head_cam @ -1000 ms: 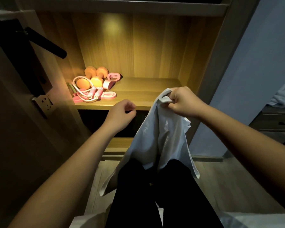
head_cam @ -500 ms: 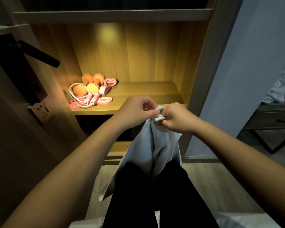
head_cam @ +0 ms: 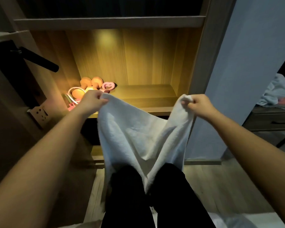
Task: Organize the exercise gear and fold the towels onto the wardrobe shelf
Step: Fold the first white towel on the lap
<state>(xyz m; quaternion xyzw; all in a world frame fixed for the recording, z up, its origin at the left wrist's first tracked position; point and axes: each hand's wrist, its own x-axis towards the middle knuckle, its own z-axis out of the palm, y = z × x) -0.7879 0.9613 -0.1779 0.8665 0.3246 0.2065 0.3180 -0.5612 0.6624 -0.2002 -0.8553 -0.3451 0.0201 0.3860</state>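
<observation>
My left hand (head_cam: 92, 100) and right hand (head_cam: 197, 104) each pinch a top corner of the white towel (head_cam: 135, 135), which hangs spread below the wardrobe shelf (head_cam: 146, 97) at twelve o'clock. It looks light, soft and limp, so the corners seem the best hold.

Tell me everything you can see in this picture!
shelf: one, wooden, lit, inside the wardrobe
towel: one, white, held up before the shelf
dumbbells: two it seems, orange, shelf's left end
heart ring: one, pink, beside the dumbbells
skipping rope: one, pink-white, by the dumbbells
door handle: one, black, far left
clothes pile: one, pale and pink, far right
legs: two, black trousers, bottom middle
left hand: one, bare, pinching towel's left corner
right hand: one, bare, pinching towel's right corner
</observation>
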